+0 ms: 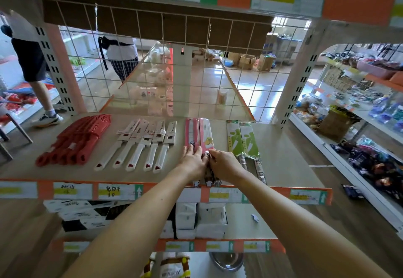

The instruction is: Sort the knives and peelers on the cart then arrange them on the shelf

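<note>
Pressing with the left hand point(194, 160), fingers straight and flat on the lower end of the pink-packed knives point(199, 134). Gripping with the right hand point(226, 164), fingers curled over the steel handles point(208, 182) just below the wrapping, thumb hidden, so firmness of hold not to be judged. Both hands touching the same small bundle, side by side, left hand at its left edge, right hand at its right. Bundle lying on the shelf point(283, 160), about mid-board, long axis running straight away from the body: handle ends at the front lip, wrapped blades toward the wire grid point(152, 64) at the back. Probably squaring the packs into line with the neighbours. Just to the right, near but apart, the green-packed knives point(242, 140), same lie, steel handles forward. To the left, well apart, a row of white-handled knives point(141, 149), and farther left a stack of red knives point(74, 140), both groups slanting, handles toward the front-left. Judging from that, a small nudge sideways or a slide along the long axis likely next, either hand equally near, the right better placed for closing the gap toward the green packs. Some risk of round handles rolling, and of handle ends overhanging the label strip point(117, 191) along the front edge. Below, a lower shelf point(250, 229) with white boxes point(200, 219). No cart in view, and no peelers to be told apart.
</note>
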